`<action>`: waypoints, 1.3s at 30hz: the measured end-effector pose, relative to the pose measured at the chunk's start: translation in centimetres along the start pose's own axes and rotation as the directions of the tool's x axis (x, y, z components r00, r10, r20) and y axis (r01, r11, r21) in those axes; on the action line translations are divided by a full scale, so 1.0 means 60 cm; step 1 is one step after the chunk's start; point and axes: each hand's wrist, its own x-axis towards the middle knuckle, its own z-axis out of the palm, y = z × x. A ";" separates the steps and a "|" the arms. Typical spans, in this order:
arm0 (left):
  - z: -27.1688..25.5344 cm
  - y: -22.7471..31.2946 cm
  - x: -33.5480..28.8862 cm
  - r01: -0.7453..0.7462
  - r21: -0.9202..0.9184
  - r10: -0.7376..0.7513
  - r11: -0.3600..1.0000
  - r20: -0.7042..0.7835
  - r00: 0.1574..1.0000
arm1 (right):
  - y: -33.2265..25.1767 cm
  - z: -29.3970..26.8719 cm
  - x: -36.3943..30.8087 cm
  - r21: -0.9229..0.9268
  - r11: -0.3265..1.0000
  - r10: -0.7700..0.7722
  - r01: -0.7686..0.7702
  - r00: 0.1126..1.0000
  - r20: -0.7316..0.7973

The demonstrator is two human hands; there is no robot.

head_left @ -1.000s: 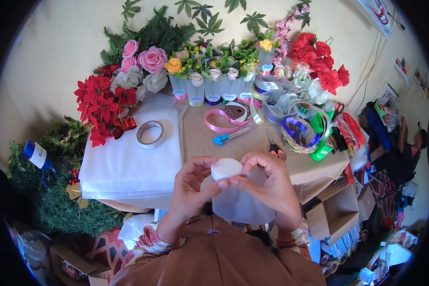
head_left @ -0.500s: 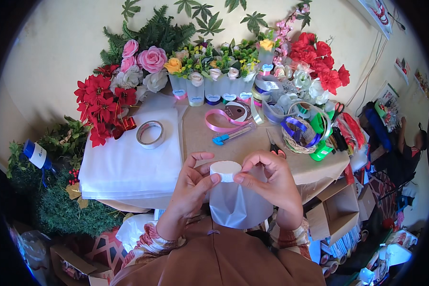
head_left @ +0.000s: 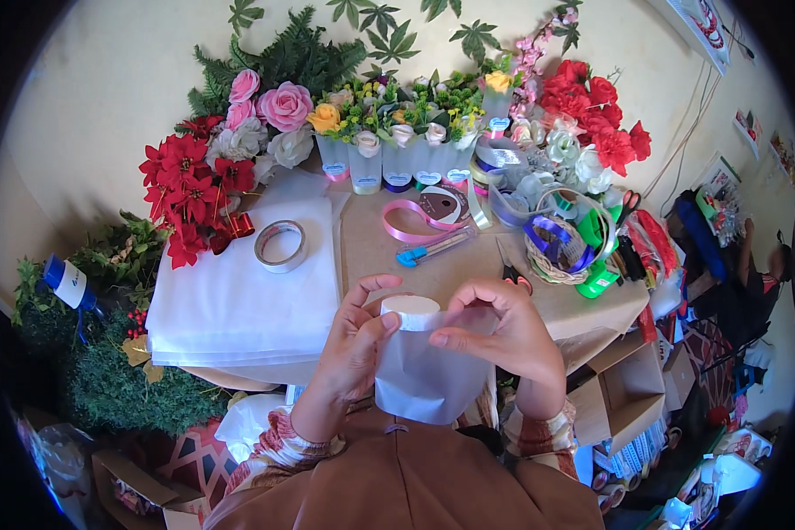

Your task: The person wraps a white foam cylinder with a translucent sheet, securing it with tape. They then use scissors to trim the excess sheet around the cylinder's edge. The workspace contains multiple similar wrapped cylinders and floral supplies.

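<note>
So the white, round, foam-looking disc (head_left: 411, 313) is held between both hands, flat face up, wide side running left-right. Left hand (head_left: 346, 340) is nearer — thumb and fingers clamped on its left side. Frosted translucent sheet (head_left: 428, 380) hangs below; right hand (head_left: 514, 343) curls at its right side, can't tell if pinching. Beyond: frosted translucent cups (head_left: 399, 162) holding artificial flowers (head_left: 402, 134), tan wicker basket (head_left: 549, 268) with shiny purple ribbon (head_left: 546, 238).

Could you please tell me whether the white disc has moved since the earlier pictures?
Yes: the white disc has shifted slightly left, judged against the blue cutter on the table.
</note>
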 end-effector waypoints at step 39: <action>0.026 0.052 0.030 -0.448 0.071 0.453 0.891 -0.218 0.865 | 0.098 0.065 -0.070 0.736 0.669 -0.010 -0.097 0.990 0.140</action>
